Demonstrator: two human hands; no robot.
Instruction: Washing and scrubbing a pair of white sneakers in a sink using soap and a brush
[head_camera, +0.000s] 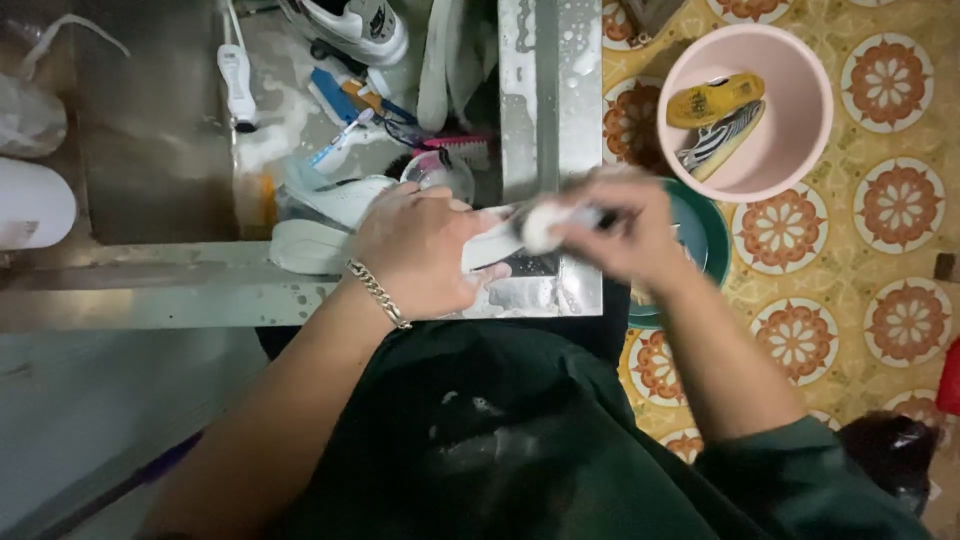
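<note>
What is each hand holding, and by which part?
Left hand clasps the white sneaker over its upper, near the middle. Right hand has a grip on a blurred, foamy white brush by its handle end.

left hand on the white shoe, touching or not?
Touching. The head view shows the left hand pressed flat over the white shoe at the steel sink edge, no gap visible.
</note>
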